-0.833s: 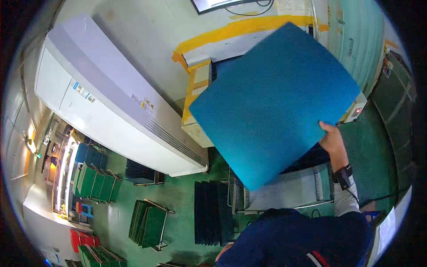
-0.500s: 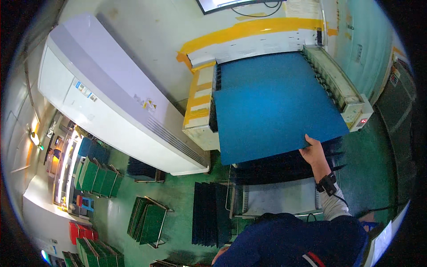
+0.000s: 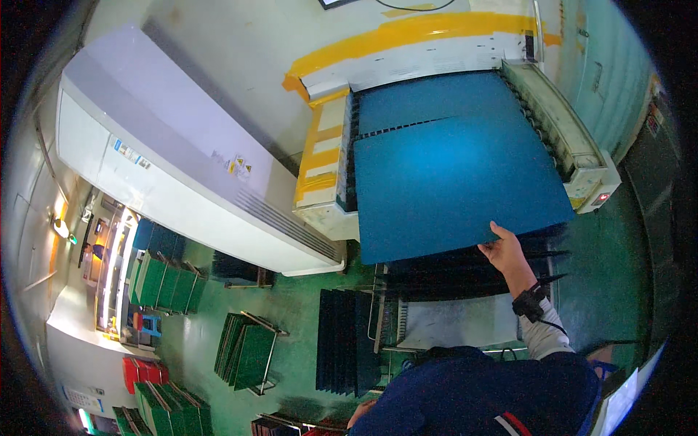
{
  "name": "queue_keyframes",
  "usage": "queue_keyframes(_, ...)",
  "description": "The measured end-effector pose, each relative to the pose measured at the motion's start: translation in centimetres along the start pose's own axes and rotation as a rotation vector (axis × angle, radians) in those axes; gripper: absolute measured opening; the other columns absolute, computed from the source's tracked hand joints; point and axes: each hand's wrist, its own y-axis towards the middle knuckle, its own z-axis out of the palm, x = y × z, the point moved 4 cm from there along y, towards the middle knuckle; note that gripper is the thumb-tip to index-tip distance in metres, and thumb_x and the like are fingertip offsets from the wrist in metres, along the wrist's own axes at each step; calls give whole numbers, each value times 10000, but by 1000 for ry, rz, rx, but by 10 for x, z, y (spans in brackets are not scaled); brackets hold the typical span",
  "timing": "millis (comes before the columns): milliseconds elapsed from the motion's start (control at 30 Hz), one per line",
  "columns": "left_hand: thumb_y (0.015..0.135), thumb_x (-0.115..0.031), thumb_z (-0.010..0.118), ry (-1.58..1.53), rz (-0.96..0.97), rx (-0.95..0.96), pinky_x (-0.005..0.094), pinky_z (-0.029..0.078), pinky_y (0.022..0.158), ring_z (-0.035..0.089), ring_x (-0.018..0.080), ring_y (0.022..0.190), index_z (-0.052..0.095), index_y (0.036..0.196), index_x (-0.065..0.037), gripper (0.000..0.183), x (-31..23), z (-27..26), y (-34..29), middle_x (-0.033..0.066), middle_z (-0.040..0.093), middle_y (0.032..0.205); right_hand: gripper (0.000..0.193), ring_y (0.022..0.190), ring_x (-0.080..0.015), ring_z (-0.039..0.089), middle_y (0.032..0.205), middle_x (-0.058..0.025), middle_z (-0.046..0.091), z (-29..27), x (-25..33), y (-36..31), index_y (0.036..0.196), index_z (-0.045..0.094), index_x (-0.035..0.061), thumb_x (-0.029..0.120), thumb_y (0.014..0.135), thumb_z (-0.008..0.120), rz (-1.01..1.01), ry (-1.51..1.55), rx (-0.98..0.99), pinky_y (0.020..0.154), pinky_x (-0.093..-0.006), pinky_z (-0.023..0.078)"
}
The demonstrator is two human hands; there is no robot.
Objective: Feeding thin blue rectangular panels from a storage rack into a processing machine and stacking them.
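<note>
My right hand (image 3: 504,251) grips the near edge of a large flat blue panel (image 3: 451,196), thumb on top and the other fingers mostly hidden beneath. The panel reaches across a roller conveyor (image 3: 349,156) between two side rails. Behind it lies a second blue panel (image 3: 414,98), with a dark row of rollers showing in a narrow wedge between the two. At the lower edge, a small patch of my left hand (image 3: 361,413) shows beside my dark blue sleeve; its fingers are hidden.
Below the held panel stands a rack (image 3: 458,320) with dark panels. Another stack of dark panels (image 3: 347,341) and a wire rack of green boards (image 3: 247,352) stand left on the green floor. A tall white air conditioner (image 3: 196,160) leans into view beside the conveyor.
A gap has opened between the held panel and the one behind, uncovering rollers. My right hand keeps its hold and has shifted slightly left in view.
</note>
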Motion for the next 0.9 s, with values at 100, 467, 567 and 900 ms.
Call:
queue_keyframes(100,940,-403,545,7,-7,1,347,525,753,634,225,920,576,1260,-46,481,-4,0,1,90,644,1139,237,874,-258,622,991,-77,646,1,0,4,1048,588,108,250,886,689,-18,1,29,779,-423,531)
queue_keyframes(467,932,-434,568,-4,-1,-19,346,521,751,629,215,911,586,1255,-54,499,-11,6,0,81,644,1140,276,926,-259,615,1041,-52,638,11,-3,5,1099,573,109,277,905,674,-74,25,15,809,-451,518)
queue_keyframes(567,930,-442,574,-14,16,-20,346,520,751,628,213,909,589,1253,-56,504,-9,10,-1,79,643,1140,269,916,-252,613,1045,-53,639,9,-2,12,1099,577,107,284,915,662,-60,28,14,811,-444,518)
queue_keyframes(900,922,-470,595,-17,149,-137,345,515,749,623,204,901,598,1248,-62,522,20,28,-8,71,643,1140,281,914,-234,604,1024,-63,638,8,-4,30,1078,591,91,267,890,704,-54,20,30,819,-406,509)
